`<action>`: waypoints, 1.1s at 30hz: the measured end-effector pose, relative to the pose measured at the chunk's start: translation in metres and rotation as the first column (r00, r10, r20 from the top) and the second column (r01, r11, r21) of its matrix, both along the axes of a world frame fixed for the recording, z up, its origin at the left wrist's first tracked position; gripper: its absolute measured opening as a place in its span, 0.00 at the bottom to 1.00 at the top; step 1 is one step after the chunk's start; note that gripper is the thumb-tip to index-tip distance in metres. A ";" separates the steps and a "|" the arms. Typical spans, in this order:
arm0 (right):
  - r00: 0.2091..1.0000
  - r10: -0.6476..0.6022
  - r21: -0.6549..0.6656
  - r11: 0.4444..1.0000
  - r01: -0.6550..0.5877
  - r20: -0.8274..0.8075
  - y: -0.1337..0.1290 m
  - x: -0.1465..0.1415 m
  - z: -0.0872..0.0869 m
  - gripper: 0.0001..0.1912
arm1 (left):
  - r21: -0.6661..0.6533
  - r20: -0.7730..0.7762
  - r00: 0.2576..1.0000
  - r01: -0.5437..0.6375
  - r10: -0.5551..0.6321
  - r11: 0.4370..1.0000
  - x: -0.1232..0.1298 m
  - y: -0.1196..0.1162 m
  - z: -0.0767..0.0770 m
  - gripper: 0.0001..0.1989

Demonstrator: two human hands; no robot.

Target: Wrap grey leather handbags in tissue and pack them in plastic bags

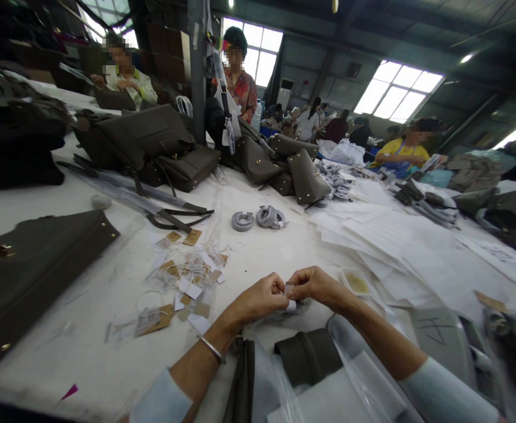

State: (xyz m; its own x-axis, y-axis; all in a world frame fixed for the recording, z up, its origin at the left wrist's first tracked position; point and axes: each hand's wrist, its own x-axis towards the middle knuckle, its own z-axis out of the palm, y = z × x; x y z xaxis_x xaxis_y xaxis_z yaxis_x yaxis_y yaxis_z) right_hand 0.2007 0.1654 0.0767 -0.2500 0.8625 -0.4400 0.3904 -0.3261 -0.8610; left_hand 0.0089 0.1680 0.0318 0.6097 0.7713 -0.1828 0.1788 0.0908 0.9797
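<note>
My left hand [264,298] and my right hand [314,286] meet close above the table with their fingertips pinched. Between the right thumb and finger is a small pale strip [289,288]. Just below the fingers lies a grey bundle [300,306], partly covered by the hands, with a white band on it. The left fingers are closed beside this band; what they grip is hidden. Nearer to me is a dark olive leather bag [308,355] with clear plastic and white sheets over it.
Coiled grey straps [243,221] lie ahead. Loose hang tags [191,288] spread at left, near an olive handbag [42,276]. Paper sheets [385,235] and a small clear dish [357,282] are at right. More bags [152,141] stand behind; co-workers sit or stand beyond.
</note>
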 end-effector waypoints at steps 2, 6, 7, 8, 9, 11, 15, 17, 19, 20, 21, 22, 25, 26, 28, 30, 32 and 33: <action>0.999 0.043 -0.047 0.998 -0.042 0.009 0.003 0.003 0.008 0.18 | -0.007 0.029 0.999 0.029 -0.029 1.000 0.000 -0.001 0.001 0.15; 0.990 0.096 -0.012 0.995 -0.095 0.103 0.007 0.002 0.016 0.12 | -0.010 0.066 0.996 0.052 -0.051 0.999 0.000 -0.004 0.002 0.17; 0.983 0.106 0.041 0.993 -0.113 0.150 0.006 -0.001 0.017 0.10 | -0.015 0.071 0.996 0.047 -0.046 0.999 0.000 -0.004 0.001 0.17; 0.971 0.112 0.115 0.984 -0.139 0.213 0.004 -0.004 0.017 0.07 | -0.024 0.078 0.996 0.038 -0.036 0.999 0.001 -0.003 0.001 0.16; 0.951 0.110 0.207 0.963 -0.174 0.291 0.002 -0.007 0.017 0.04 | -0.033 0.085 0.996 0.027 -0.024 0.999 0.001 -0.003 0.000 0.16; 0.886 0.080 0.417 0.861 -0.292 0.456 -0.005 -0.013 0.015 0.05 | -0.052 0.113 0.994 0.006 -0.001 0.999 0.001 0.000 -0.002 0.14; 0.774 -0.016 0.677 0.495 -0.544 0.633 -0.020 -0.015 0.005 0.08 | -0.111 0.179 0.983 -0.018 0.038 0.994 0.000 0.005 -0.004 0.12; 0.779 -0.037 0.734 0.365 -0.572 0.626 -0.027 -0.012 -0.002 0.10 | -0.158 0.201 0.978 -0.024 0.056 0.987 -0.001 0.006 -0.004 0.13; 0.803 -0.046 0.776 0.298 -0.557 0.594 -0.034 -0.009 -0.007 0.11 | -0.201 0.220 0.973 -0.024 0.069 0.979 -0.001 0.006 -0.002 0.14; 0.811 -0.048 0.787 0.279 -0.550 0.583 -0.036 -0.008 -0.008 0.12 | -0.221 0.229 0.971 -0.020 0.072 0.975 -0.001 0.006 -0.001 0.15; 0.812 -0.053 0.792 0.268 -0.549 0.581 -0.039 -0.007 -0.009 0.13 | -0.245 0.239 0.968 -0.012 0.073 0.970 -0.002 0.006 -0.001 0.16; 0.805 -0.059 0.787 0.262 -0.559 0.591 -0.041 -0.006 -0.008 0.14 | -0.272 0.251 0.965 -0.003 0.074 0.962 -0.002 0.006 -0.001 0.17; 0.729 -0.092 0.724 0.255 -0.641 0.678 -0.047 -0.004 -0.005 0.19 | -0.346 0.294 0.952 0.027 0.081 0.938 -0.006 0.009 -0.001 0.19; 0.693 -0.109 0.694 0.256 -0.673 0.712 -0.049 -0.003 -0.004 0.22 | -0.353 0.307 0.948 0.034 0.082 0.935 -0.007 0.010 -0.001 0.19; 0.629 -0.153 0.645 0.259 -0.719 0.762 -0.053 0.000 -0.004 0.28 | -0.339 0.324 0.944 0.049 0.068 0.940 -0.009 0.011 -0.001 0.18; 0.591 -0.203 0.625 0.259 -0.736 0.780 -0.057 0.003 -0.006 0.30 | -0.320 0.330 0.943 0.064 0.047 0.945 -0.010 0.011 -0.002 0.17; 0.571 -0.236 0.618 0.265 -0.740 0.786 -0.061 0.004 -0.010 0.32 | -0.299 0.303 0.952 0.048 0.047 0.953 -0.008 0.010 -0.004 0.17; 0.566 -0.242 0.616 0.272 -0.740 0.788 -0.063 0.004 -0.013 0.32 | -0.287 0.283 0.958 0.029 0.056 0.957 -0.007 0.010 -0.004 0.17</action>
